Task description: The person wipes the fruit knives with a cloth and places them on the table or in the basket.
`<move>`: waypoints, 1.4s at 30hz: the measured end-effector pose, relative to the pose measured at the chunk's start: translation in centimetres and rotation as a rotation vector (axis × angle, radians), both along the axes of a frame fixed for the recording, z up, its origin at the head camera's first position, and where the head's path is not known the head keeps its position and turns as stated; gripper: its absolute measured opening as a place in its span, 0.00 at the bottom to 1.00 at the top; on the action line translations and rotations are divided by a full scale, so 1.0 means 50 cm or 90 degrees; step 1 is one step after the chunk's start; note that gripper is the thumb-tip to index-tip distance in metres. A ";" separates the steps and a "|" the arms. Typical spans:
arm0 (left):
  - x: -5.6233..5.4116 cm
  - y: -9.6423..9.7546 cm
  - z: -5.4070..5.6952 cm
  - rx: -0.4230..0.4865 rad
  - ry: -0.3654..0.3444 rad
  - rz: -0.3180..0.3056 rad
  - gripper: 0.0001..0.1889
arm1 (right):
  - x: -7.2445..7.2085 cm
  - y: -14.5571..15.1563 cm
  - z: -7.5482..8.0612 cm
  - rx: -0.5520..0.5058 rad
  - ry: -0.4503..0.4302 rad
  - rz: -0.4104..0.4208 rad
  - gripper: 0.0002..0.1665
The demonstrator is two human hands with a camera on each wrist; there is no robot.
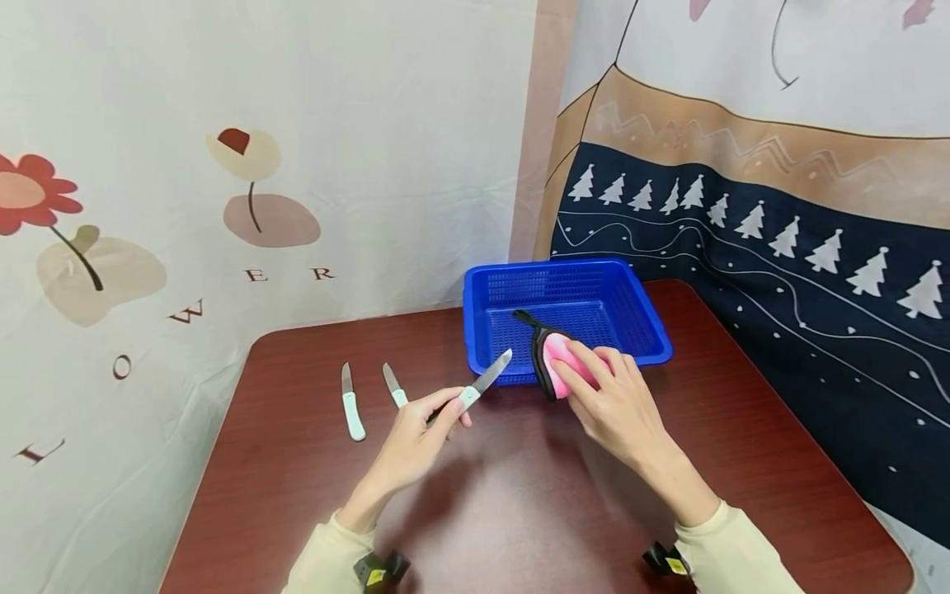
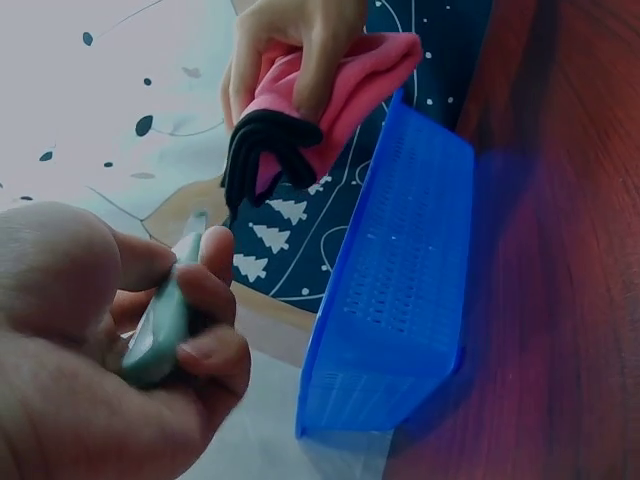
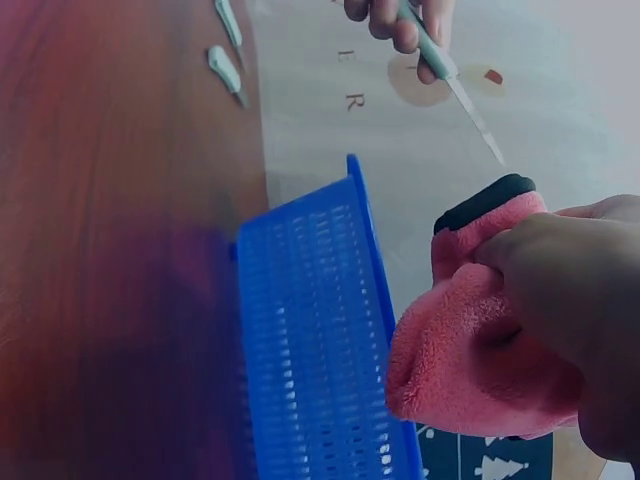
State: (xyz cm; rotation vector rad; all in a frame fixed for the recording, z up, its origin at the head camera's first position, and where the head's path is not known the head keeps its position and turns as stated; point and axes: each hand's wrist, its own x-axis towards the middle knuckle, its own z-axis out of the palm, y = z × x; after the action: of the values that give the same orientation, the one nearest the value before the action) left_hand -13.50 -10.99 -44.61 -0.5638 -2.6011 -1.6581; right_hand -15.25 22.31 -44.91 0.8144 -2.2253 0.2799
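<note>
My left hand (image 1: 419,437) grips a small knife (image 1: 490,375) by its pale green handle, the blade pointing up and to the right. In the left wrist view the fingers curl round the knife handle (image 2: 160,335). My right hand (image 1: 619,404) pinches a folded pink cloth (image 3: 480,350) with black edging and a black loop. The cloth is just right of the blade tip, apart from it, over the near rim of a blue basket (image 1: 493,379). Two more knives lie on the table: one knife (image 1: 352,404) in full view, another knife (image 1: 395,385) partly behind my left hand.
The blue perforated basket stands at the back of the brown table (image 1: 312,511), close to the wall hangings. A pale hanging (image 1: 401,165) with printed flowers is behind; a dark one (image 1: 742,272) with white trees is at the right.
</note>
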 end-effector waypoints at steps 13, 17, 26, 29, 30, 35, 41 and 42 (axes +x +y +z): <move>-0.068 0.011 0.012 -0.051 0.012 0.007 0.15 | 0.037 0.053 -0.038 -0.026 -0.039 0.026 0.23; -0.091 0.016 0.009 -0.067 0.020 0.015 0.15 | 0.046 0.060 -0.052 -0.031 -0.019 0.036 0.27; -0.144 0.045 0.014 -0.116 0.064 0.020 0.16 | 0.074 0.073 -0.080 -0.035 -0.064 0.043 0.29; -0.164 0.056 0.019 -0.137 0.084 0.016 0.17 | 0.082 0.075 -0.089 -0.033 -0.091 0.047 0.30; -0.170 0.059 0.020 -0.142 0.090 0.014 0.17 | 0.084 0.075 -0.092 -0.032 -0.100 0.048 0.30; -0.197 0.078 0.028 -0.148 0.114 0.001 0.18 | 0.093 0.075 -0.105 -0.021 -0.134 0.049 0.31; -0.230 0.105 0.039 -0.157 0.149 -0.015 0.17 | 0.098 0.073 -0.112 -0.017 -0.145 0.053 0.26; -0.237 0.110 0.040 -0.159 0.153 -0.019 0.17 | 0.098 0.073 -0.113 -0.017 -0.144 0.055 0.26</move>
State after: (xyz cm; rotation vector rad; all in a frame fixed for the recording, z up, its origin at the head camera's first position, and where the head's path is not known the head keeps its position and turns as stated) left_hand -25.32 -5.47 -42.60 -0.7601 -2.6445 -1.1901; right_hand -10.34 25.95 -50.57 0.9028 -2.3924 0.4627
